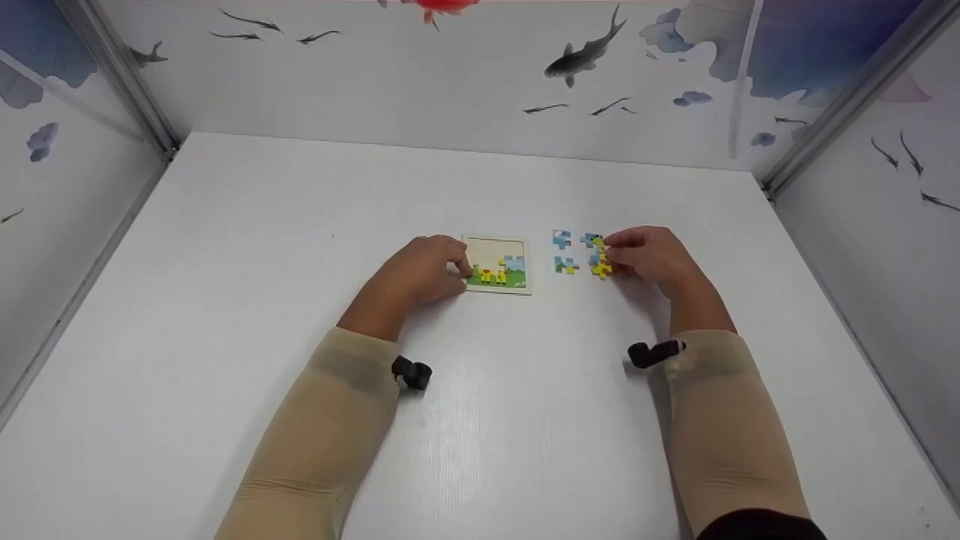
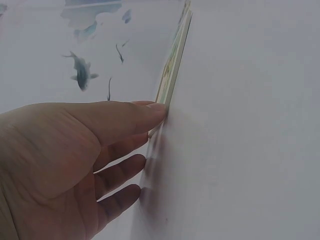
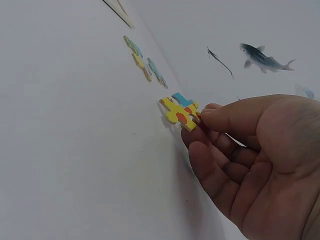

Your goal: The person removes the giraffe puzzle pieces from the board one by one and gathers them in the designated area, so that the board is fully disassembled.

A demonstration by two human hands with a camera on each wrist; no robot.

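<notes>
My left hand (image 1: 424,270) holds a square wooden puzzle tray (image 1: 493,250) at its left edge and near-left corner. In the left wrist view, the thumb and a finger pinch the tray's edge (image 2: 175,75). Fitted pieces along the bottom show green grass and yellow figures, with a light-blue piece (image 1: 514,262) above them at the right; the upper part is bare wood. My right hand (image 1: 656,255), right of the tray, pinches a yellow jigsaw piece (image 3: 176,111) with orange spots and a blue part between thumb and fingertips.
Loose jigsaw pieces lie between tray and right hand: a blue one (image 1: 562,239), a green-and-blue one (image 1: 566,265), and a blue-and-yellow one (image 1: 591,240) beside the right fingertips. White panels with painted fish (image 1: 585,56) border the white table (image 1: 487,420).
</notes>
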